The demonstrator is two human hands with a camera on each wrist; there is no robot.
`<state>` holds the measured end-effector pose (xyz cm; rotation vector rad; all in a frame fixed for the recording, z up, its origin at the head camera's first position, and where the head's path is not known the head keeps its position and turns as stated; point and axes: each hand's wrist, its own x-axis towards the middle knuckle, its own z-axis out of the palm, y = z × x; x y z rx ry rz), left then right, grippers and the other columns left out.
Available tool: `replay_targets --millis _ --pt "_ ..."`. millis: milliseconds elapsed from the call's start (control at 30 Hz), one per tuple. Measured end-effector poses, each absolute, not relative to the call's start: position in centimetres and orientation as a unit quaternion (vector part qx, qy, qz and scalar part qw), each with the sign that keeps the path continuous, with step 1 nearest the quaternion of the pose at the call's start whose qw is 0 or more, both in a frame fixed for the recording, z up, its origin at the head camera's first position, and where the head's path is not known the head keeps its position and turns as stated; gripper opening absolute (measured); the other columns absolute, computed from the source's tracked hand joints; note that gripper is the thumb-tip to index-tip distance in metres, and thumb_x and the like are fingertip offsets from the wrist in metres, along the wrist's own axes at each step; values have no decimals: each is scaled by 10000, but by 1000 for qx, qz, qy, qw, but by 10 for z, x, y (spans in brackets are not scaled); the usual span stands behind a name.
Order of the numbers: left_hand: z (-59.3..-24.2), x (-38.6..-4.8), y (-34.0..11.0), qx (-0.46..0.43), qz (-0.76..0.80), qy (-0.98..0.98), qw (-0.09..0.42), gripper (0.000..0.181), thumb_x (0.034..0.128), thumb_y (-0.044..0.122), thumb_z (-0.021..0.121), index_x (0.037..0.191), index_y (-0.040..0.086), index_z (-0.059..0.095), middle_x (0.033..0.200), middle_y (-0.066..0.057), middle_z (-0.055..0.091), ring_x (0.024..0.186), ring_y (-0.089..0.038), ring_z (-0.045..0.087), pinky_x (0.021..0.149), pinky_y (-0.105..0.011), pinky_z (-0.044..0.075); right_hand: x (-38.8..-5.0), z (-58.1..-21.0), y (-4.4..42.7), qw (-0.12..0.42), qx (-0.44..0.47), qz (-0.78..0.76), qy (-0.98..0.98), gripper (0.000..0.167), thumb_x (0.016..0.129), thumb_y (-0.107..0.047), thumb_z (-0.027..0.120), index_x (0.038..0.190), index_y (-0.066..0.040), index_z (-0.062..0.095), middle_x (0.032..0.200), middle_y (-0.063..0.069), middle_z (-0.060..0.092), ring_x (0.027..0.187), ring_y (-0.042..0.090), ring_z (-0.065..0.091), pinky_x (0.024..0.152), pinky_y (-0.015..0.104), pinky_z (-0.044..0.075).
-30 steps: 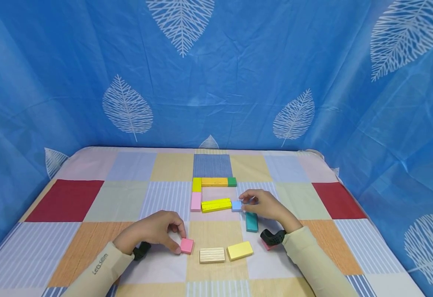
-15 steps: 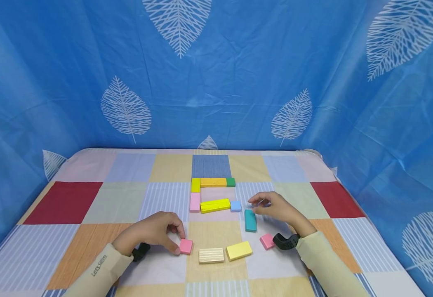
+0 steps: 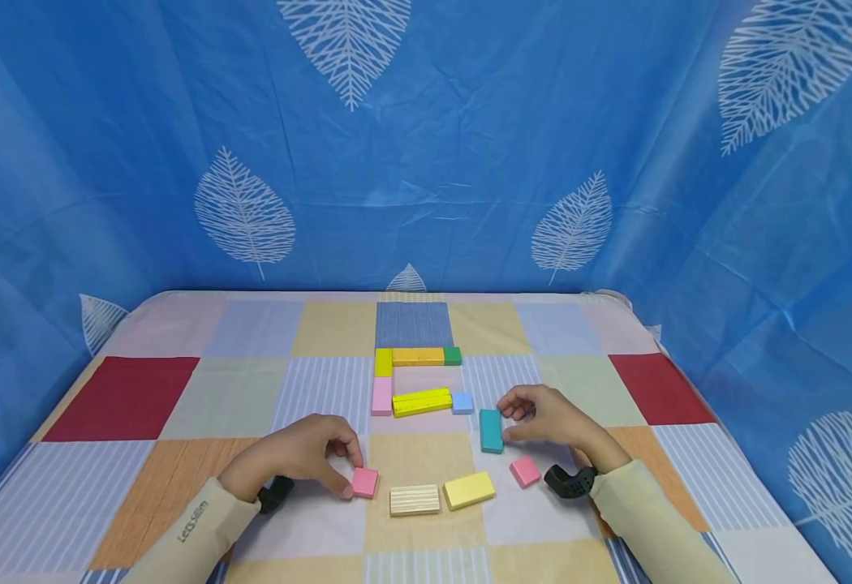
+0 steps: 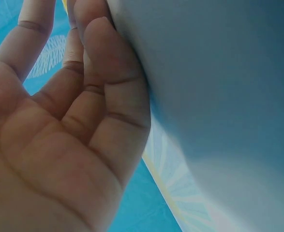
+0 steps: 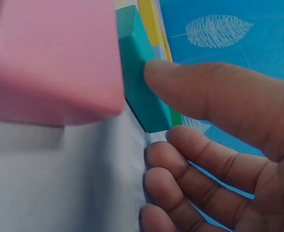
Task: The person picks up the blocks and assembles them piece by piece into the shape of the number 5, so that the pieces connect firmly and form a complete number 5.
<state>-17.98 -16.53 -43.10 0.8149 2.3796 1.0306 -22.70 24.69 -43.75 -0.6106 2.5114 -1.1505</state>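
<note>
My left hand (image 3: pixel 302 456) rests low on the cloth in the head view. Its thumb and index finger pinch the left edge of a small pink block (image 3: pixel 365 483); the left wrist view shows only the palm and curled fingers. My right hand (image 3: pixel 546 418) lies beside a teal block (image 3: pixel 491 431). In the right wrist view, the thumb touches the long side of the teal block (image 5: pixel 144 92), while the other fingers stay loosely bent near its end. A second pink block (image 3: pixel 524 471) lies just below the right hand and looms large in the right wrist view.
Behind the hands, a yellow-green block (image 3: pixel 383 362), an orange block (image 3: pixel 418 357), a green block (image 3: pixel 452 356), a light pink block (image 3: pixel 381 396), a bright yellow block (image 3: pixel 422 401) and a blue block (image 3: pixel 462 403) lie joined. In front are a striped wooden block (image 3: pixel 415 500) and a yellow block (image 3: pixel 469 491).
My right hand has drawn away from the blue block, moving right and nearer, and now touches the teal block. The left hand stays at its pink block.
</note>
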Motion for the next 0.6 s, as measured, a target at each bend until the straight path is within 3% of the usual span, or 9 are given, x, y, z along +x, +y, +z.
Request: replay_targets --millis 600 --pt "-430 -180 -166 297 374 853 210 249 766 167 992 905 168 785 923 97 600 833 -51 496 770 -254 450 -217 -432 241 157 -202 -353 900 453 785 -126 959 1138 -20 695 1060 25 655 974 214 565 886 350 512"
